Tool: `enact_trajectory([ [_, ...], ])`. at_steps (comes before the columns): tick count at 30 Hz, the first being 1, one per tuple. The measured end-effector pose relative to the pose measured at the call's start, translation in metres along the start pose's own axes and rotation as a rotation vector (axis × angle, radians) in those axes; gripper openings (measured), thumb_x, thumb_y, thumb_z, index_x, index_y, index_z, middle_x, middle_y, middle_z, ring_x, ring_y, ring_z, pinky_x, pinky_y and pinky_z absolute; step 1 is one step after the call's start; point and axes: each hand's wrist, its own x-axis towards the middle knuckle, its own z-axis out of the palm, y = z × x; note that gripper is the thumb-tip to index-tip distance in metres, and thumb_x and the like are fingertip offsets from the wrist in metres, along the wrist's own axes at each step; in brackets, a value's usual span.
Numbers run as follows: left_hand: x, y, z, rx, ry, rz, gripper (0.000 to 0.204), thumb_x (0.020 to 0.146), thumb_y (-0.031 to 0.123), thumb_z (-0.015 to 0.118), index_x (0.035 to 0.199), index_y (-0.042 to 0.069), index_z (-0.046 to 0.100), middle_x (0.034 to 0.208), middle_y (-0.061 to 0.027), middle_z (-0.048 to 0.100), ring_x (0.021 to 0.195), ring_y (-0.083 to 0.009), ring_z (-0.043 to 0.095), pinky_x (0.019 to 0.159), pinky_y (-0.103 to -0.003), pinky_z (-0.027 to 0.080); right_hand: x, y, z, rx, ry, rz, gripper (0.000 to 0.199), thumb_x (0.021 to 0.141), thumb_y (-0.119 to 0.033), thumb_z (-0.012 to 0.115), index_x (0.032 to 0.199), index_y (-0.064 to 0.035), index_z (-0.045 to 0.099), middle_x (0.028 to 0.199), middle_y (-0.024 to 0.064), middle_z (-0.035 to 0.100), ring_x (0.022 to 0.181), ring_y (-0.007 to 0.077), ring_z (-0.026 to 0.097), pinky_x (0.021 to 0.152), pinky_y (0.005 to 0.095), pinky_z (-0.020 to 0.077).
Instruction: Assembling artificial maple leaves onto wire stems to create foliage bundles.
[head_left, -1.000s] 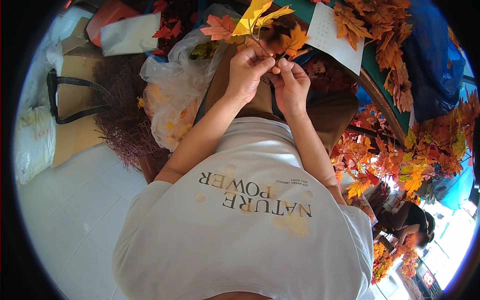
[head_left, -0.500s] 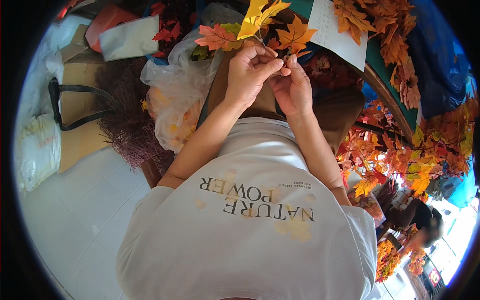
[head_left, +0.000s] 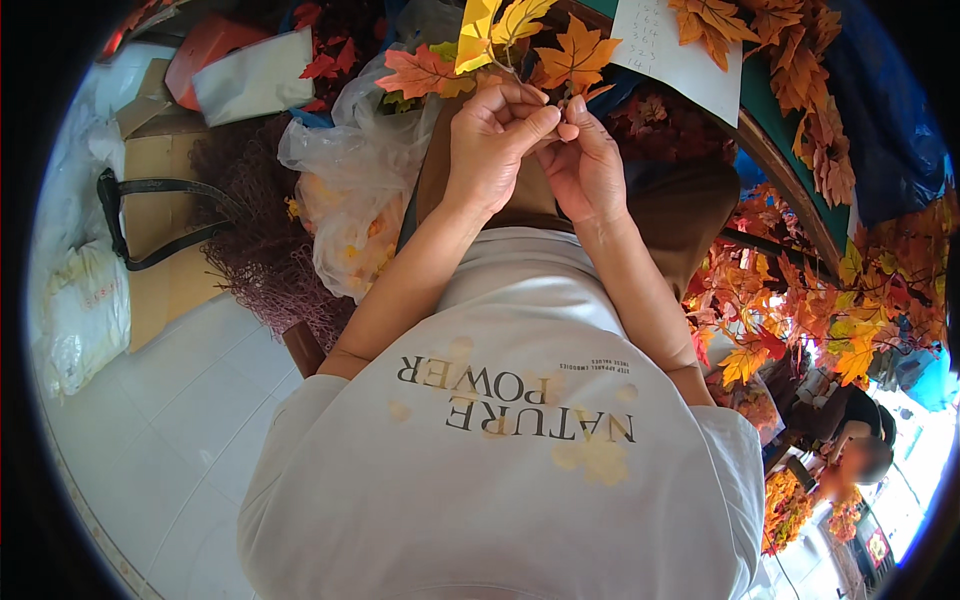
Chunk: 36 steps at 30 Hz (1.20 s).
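My left hand (head_left: 492, 140) is closed in a pinch on the thin stem of an artificial maple leaf spray (head_left: 580, 56). Its yellow, orange and reddish leaves fan out above my fingers, over my lap. Close against it, my right hand (head_left: 592, 168) also pinches at the lower stem, thumb and fingertips together. The fingertips of both hands nearly meet, and they hide what lies between them.
A green-topped table (head_left: 790, 150) with a handwritten paper sheet (head_left: 685, 50) and orange leaves (head_left: 805, 75) curves along the right. Leafy branches (head_left: 850, 335) hang beneath. On the left are a clear plastic bag (head_left: 345, 150), dark purple twigs (head_left: 265, 240) and cardboard (head_left: 175, 230). Someone sits at lower right.
The view has shifted slightly, so the surroundings sit a little differently. Both hands keep their pinch on the leaf spray, with only small finger movement.
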Motion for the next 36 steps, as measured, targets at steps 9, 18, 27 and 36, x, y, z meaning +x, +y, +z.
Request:
enact_trajectory([
  [9,0.0,0.0,0.001,0.01,-0.033,0.003,0.011,0.081,-0.004,0.062,0.09,-0.004,0.055,0.08,-0.011,0.064,0.071,-0.0152,0.065,0.069,-0.025,0.053,0.002,0.001,-0.004,-0.045,0.066,-0.031,0.018,0.091,-0.021,0.056,0.082,-0.0057,0.057,0.076,0.0014,0.059,0.073,0.0114,0.056,0.072,0.0287,0.0505],
  [18,-0.001,0.0,0.002,-0.002,-0.016,0.004,0.011,0.081,-0.004,0.062,0.09,-0.004,0.055,0.079,-0.0112,0.064,0.069,-0.0153,0.065,0.068,-0.025,0.053,-0.001,0.002,-0.005,-0.073,0.027,-0.074,0.018,0.091,-0.02,0.056,0.079,-0.0065,0.057,0.073,-0.0005,0.057,0.069,0.0098,0.055,0.069,0.027,0.0502],
  [27,-0.003,0.005,0.003,0.029,-0.063,-0.013,0.011,0.08,-0.005,0.062,0.09,-0.004,0.056,0.08,-0.0111,0.063,0.071,-0.0169,0.065,0.071,-0.025,0.052,-0.002,0.002,-0.002,0.054,0.068,-0.028,0.018,0.091,-0.023,0.055,0.083,-0.0067,0.058,0.079,-0.0004,0.058,0.074,0.0096,0.055,0.072,0.0276,0.0495],
  [36,-0.01,0.037,0.019,0.255,-0.209,0.027,0.016,0.081,-0.005,0.061,0.096,-0.004,0.056,0.092,-0.0094,0.06,0.079,-0.0193,0.065,0.074,-0.027,0.052,-0.018,-0.009,0.021,0.01,0.065,-0.101,0.015,0.09,-0.021,0.057,0.089,-0.0063,0.06,0.084,0.0029,0.062,0.075,0.0103,0.058,0.072,0.0273,0.0515],
])
